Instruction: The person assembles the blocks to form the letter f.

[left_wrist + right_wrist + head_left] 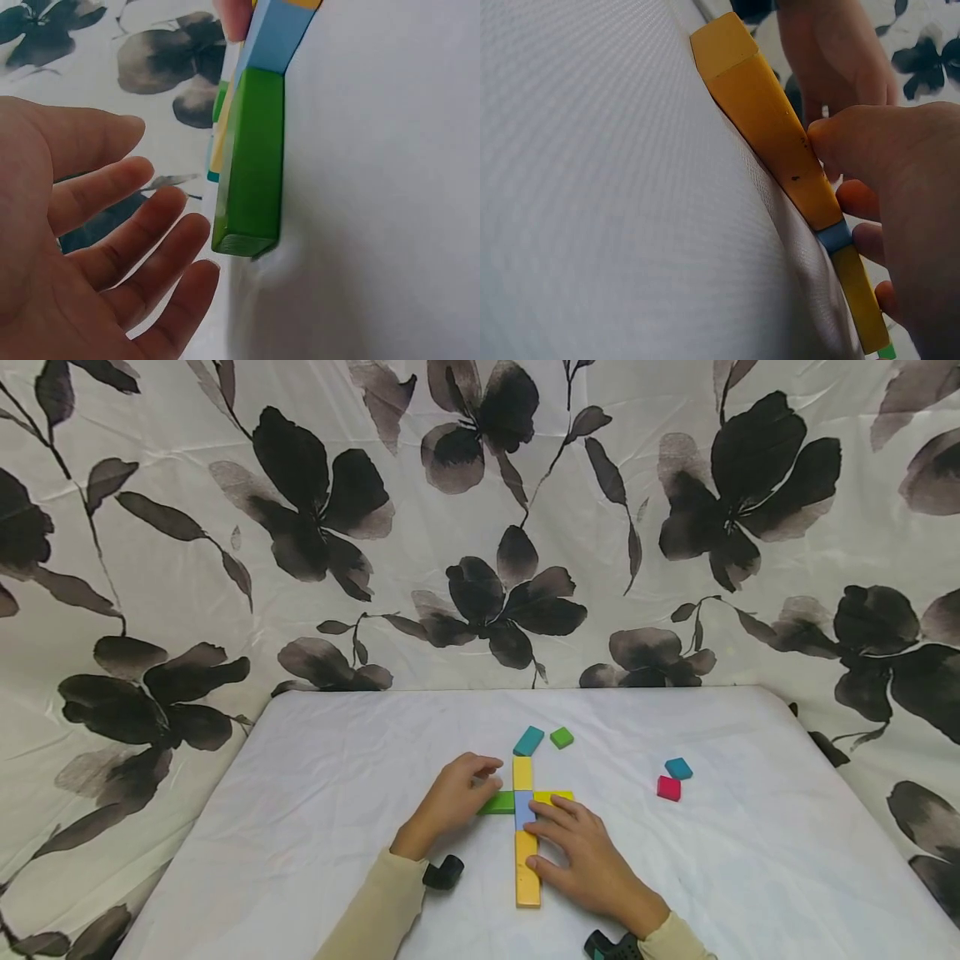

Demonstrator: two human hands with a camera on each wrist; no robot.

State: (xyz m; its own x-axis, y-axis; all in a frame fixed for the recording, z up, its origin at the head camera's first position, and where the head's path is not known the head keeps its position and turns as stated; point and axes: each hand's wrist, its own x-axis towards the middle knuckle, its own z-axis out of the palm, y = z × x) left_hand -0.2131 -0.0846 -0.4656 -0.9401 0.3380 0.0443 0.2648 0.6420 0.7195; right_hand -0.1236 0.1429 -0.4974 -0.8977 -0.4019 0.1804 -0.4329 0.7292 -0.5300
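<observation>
Several wooden blocks form a cross on the white cloth. Its centre is a blue block (524,810), with a yellow block (522,772) above and a long orange-yellow block (527,870) below. A green block (497,803) makes the left arm and another yellow block (553,796) the right. My left hand (453,789) is beside the green block; its loosely bent fingers hold nothing in the left wrist view. Spread over the cross, my right hand (581,860) rests its thumb on the orange-yellow block (776,142) and its fingertips along the blue and right yellow blocks.
Beyond the cross lie a teal block (528,741), touching or nearly touching its top, and a small green block (562,737). Off to the right are a blue block (678,768) and a red block (669,788). A flowered cloth (615,568) hangs behind the table.
</observation>
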